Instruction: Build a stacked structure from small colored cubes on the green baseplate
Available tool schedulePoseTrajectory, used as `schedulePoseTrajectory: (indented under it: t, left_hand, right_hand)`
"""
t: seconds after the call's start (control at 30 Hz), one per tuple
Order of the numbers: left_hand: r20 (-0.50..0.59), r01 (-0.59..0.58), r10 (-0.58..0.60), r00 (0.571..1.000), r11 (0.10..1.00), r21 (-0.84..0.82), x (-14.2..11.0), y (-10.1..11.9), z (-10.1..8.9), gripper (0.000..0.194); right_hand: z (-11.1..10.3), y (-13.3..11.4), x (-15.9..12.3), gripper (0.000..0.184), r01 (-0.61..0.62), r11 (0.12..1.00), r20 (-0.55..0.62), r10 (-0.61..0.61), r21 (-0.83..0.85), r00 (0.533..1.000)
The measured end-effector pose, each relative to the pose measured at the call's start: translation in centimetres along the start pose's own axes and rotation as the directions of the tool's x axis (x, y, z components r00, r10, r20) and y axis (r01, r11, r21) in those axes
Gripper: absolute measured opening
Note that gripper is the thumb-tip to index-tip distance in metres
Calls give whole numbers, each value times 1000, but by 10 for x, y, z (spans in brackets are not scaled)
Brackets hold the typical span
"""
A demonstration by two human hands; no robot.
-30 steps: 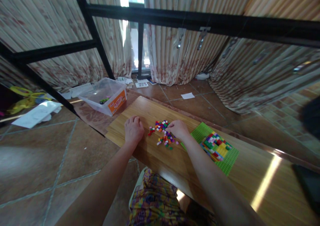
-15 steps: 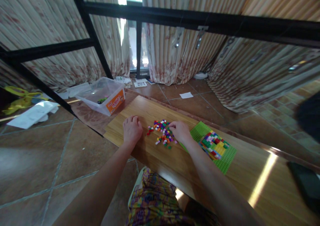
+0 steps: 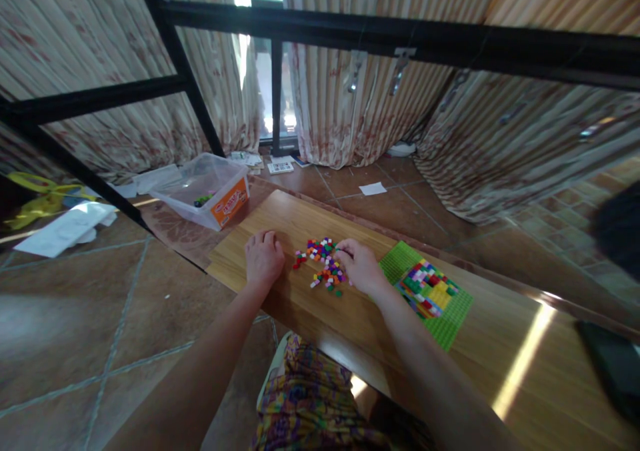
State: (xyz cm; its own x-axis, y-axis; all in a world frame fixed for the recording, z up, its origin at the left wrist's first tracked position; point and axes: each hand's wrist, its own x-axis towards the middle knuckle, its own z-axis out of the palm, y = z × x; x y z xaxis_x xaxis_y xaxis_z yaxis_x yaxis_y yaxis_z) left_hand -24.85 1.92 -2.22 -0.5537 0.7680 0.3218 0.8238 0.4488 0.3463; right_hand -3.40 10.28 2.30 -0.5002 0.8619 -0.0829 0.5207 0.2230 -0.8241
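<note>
Small toy bricks in many colours lie in a loose pile on the wooden table. At the pile's right edge, my right hand has its thumb and fingertips pinched together. Whatever is in that pinch is too small to make out. My left hand rests on the tabletop left of the pile, fingers lying loosely on the wood and holding nothing. To the right of my right hand lies a green studded baseplate, partly behind my forearm. A multicoloured block of bricks is built up on its middle.
A clear plastic box with an orange label stands beyond the table's left end, with a few pieces inside. A dark, phone-like object lies at the far right. Black metal bars cross in front of the curtains. Papers lie on the floor.
My right hand has shifted slightly left at the edge of the pile, its fingers still pinched. My left hand has stayed in place.
</note>
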Motion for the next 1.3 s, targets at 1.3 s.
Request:
schedulePoseTrajectory:
  t: [1.3]
  left_hand:
    - [-10, 3, -3, 1000, 999, -40, 0, 0, 1, 35]
  right_hand:
    - [17, 18, -46, 42, -115, 830, -104, 203, 546, 974]
